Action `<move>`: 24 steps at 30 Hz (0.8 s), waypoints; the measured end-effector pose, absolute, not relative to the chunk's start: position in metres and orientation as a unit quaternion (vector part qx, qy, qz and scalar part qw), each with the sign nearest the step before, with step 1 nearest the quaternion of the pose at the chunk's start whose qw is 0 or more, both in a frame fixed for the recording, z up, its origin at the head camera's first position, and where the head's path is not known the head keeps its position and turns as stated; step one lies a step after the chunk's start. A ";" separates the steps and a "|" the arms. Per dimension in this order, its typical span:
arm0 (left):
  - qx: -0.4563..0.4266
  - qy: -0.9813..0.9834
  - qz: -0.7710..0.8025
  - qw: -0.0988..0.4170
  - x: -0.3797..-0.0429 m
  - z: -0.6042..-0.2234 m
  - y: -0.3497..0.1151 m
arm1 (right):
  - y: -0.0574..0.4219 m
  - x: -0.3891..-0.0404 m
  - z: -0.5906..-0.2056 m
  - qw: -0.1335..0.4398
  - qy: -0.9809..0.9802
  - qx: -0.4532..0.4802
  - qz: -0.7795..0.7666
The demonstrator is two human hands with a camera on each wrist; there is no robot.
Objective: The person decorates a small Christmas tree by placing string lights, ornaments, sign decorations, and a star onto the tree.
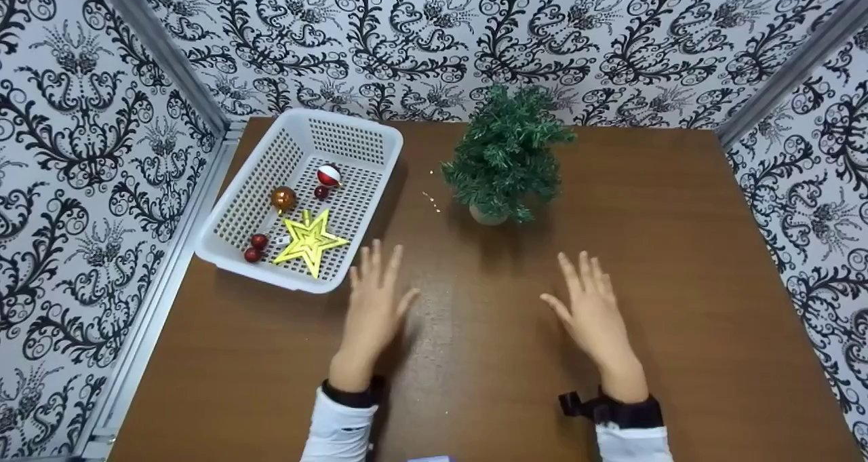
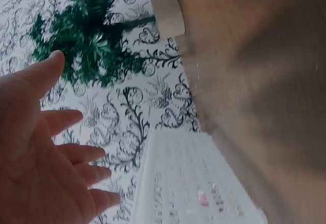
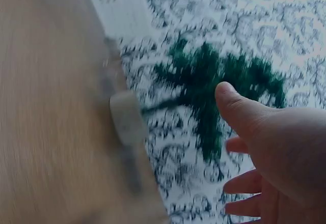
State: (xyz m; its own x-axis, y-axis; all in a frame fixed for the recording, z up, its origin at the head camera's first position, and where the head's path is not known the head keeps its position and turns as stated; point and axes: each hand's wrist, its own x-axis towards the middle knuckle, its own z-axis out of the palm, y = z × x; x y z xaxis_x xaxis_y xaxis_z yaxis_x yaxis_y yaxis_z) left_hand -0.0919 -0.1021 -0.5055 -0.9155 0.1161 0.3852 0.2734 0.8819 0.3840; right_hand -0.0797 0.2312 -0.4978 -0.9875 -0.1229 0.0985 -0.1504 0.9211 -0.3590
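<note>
Fingers spread, my left hand is over the table just beside the near right corner of a white plastic basket. My right hand, its fingers also spread, is over the table to the right; neither hand holds anything. Beyond and between them stands a small green artificial Christmas tree on a pale round base. Inside the basket lie a yellow star, an orange bauble, a red-and-white bauble and several small red balls. In the right wrist view the thumb overlaps the tree.
The brown wooden table is bordered by patterned wall panels at the back and sides, with metal rails at the corners. Tiny gold bits lie left of the tree. A pale bluish edge shows at the bottom.
</note>
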 end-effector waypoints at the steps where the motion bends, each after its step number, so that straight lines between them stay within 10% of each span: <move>1: -0.096 -0.949 -0.223 0.200 -0.093 -0.504 -0.108 | 0.227 -0.079 -0.496 0.035 -0.979 0.083 0.180; 9: 0.004 -0.943 -0.234 0.237 -0.113 -0.475 -0.181 | 0.180 -0.097 -0.477 0.072 -0.954 0.228 0.181; 16: 0.039 -0.974 -0.218 0.048 -0.160 -0.455 -0.232 | 0.113 -0.152 -0.449 0.105 -0.907 0.349 0.209; 24: 0.032 -0.977 -0.174 -0.120 -0.210 -0.465 -0.226 | 0.031 -0.217 -0.435 0.003 -0.922 0.349 0.166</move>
State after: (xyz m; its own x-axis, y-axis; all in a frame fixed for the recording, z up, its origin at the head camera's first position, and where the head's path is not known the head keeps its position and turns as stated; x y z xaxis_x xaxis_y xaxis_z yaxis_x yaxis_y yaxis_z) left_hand -0.2103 -0.2262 -0.4649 -0.9689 -0.0211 -0.2466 -0.1050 0.9373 0.3324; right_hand -0.2169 0.0314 -0.4350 -0.7565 -0.6427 0.1205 -0.6445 0.7017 -0.3036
